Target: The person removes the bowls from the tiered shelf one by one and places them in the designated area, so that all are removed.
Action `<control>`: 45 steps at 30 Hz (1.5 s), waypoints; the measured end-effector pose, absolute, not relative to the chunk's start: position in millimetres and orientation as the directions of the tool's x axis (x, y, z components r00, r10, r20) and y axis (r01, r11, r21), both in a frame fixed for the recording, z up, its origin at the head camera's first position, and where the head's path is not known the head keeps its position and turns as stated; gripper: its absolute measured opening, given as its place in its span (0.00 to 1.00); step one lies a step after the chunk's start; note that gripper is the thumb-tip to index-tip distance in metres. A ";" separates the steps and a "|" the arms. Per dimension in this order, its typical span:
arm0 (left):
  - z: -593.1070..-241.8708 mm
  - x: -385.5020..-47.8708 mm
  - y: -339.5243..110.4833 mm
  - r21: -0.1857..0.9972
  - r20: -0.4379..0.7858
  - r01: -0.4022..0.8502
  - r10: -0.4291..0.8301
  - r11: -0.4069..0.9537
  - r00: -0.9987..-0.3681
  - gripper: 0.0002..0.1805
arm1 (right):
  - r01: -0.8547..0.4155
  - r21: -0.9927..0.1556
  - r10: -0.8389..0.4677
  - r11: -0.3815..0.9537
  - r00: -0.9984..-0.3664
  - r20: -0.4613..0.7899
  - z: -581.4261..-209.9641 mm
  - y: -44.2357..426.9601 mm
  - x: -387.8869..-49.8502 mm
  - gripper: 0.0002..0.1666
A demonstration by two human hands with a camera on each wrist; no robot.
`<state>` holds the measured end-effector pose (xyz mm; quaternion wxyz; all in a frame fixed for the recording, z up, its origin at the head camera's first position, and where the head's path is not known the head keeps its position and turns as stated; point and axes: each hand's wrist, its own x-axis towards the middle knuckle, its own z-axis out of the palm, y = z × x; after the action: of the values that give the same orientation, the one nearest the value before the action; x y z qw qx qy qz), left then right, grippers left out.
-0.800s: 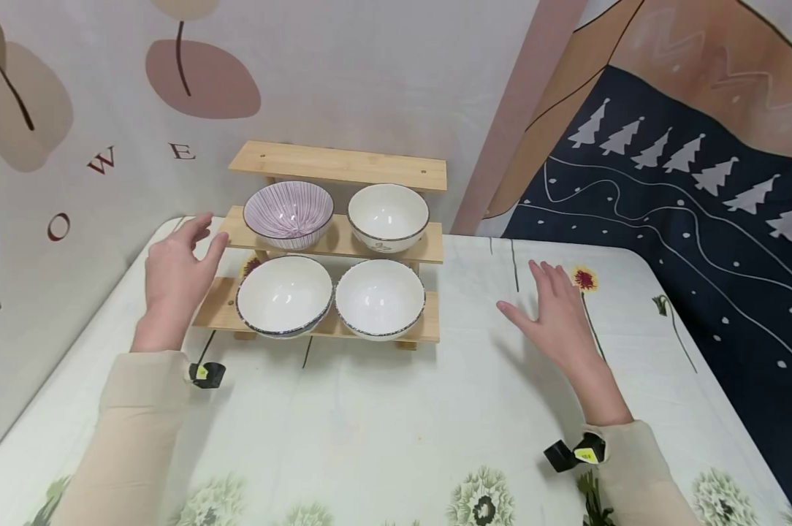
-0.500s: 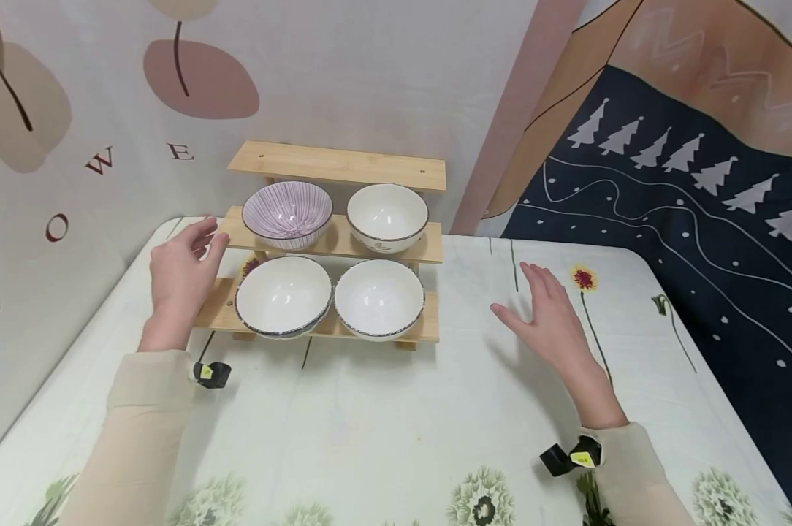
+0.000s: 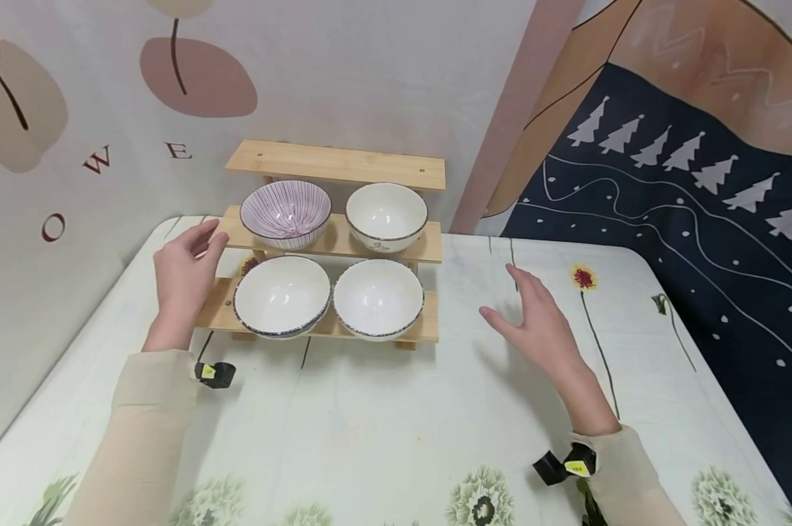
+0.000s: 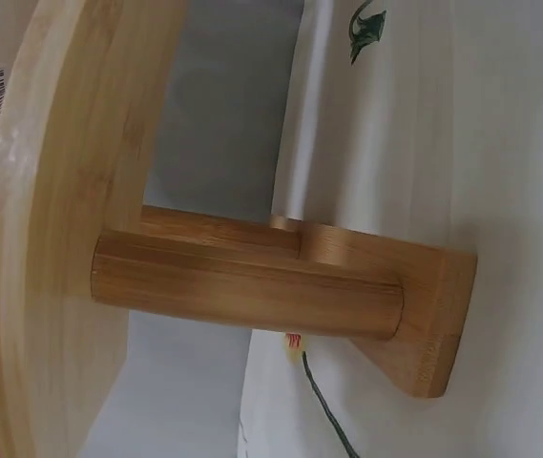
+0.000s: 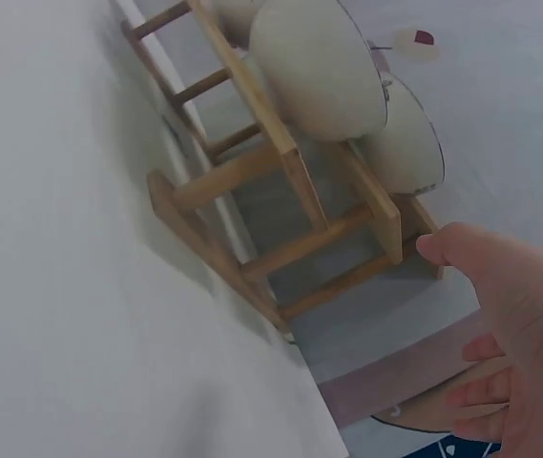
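A three-tier wooden shelf stand (image 3: 337, 162) carries bowls on its two lower tiers. On the middle tier are a purple-striped bowl (image 3: 286, 212) and a white bowl with a dark rim (image 3: 386, 212). Two white bowls with blue-speckled rims, the left bowl (image 3: 281, 295) and the right bowl (image 3: 378, 298), sit side by side on the bottom tier. My left hand (image 3: 184, 274) is at the stand's left end, fingers bent loosely near the middle tier's edge; whether they touch it I cannot tell. Right of the stand, my right hand (image 3: 539, 321) hovers above the table with fingers spread, holding nothing.
A white cloth with printed flowers covers the table (image 3: 370, 424). Behind the stand hangs a pale printed backdrop (image 3: 370, 80); a dark blue panel with trees (image 3: 665, 183) borders the right side. The left wrist view shows a wooden post (image 4: 252, 286) of the stand up close.
My right hand has moved left toward the stand. My left hand has shifted slightly right, closer to the stand's end. The bowls stay in place on their tiers.
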<state>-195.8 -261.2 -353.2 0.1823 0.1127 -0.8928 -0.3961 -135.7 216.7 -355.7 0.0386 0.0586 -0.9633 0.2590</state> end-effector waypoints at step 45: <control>-354.6 -199.1 -263.0 0.922 0.098 -0.046 -0.346 0.386 -0.933 0.28 | -0.317 -0.642 -0.266 0.698 -0.947 0.179 -344.9 143.7 -119.9 0.55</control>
<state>-199.1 -263.0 -354.6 0.1384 0.1192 -0.8208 -0.5413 -119.9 143.7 -344.9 0.0360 0.1583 -0.9207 0.3550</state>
